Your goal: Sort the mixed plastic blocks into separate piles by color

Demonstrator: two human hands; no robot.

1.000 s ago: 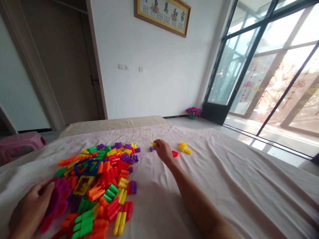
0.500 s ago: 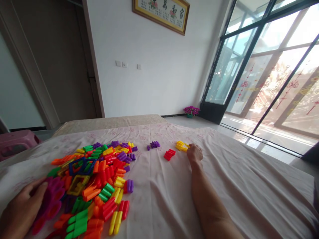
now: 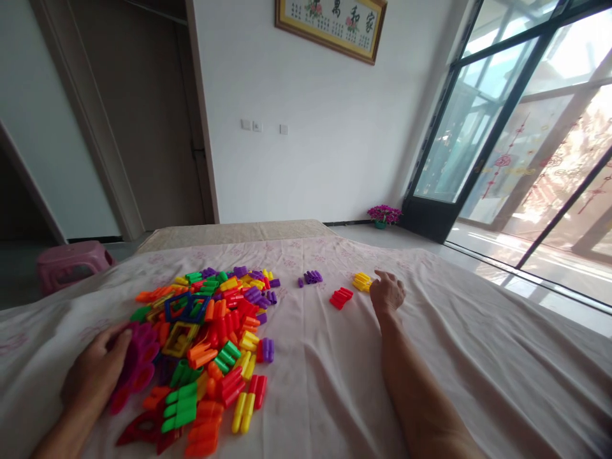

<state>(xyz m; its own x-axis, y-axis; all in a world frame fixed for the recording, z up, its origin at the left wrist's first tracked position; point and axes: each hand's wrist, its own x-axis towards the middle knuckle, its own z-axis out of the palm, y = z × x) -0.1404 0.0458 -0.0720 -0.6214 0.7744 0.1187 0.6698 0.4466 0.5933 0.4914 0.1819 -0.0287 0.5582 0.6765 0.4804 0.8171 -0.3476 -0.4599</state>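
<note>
- My left hand (image 3: 95,366) grasps the magenta scalloped piece (image 3: 138,357), thumb over its near side, at the left edge of the mixed pile (image 3: 222,319).
- My right hand (image 3: 388,293) hovers or rests just right of the yellow pieces (image 3: 362,282), fingers loosely bent; I can't tell whether they have let go or pinch something hidden.
- The red pieces (image 3: 341,298) lie nearer me, left of that hand.
- The purple cluster (image 3: 313,276) sits farther left, a small purple piece (image 3: 301,282) just beside it.
- Everything lies on the wrinkled, pale cloth (image 3: 325,389).
</note>
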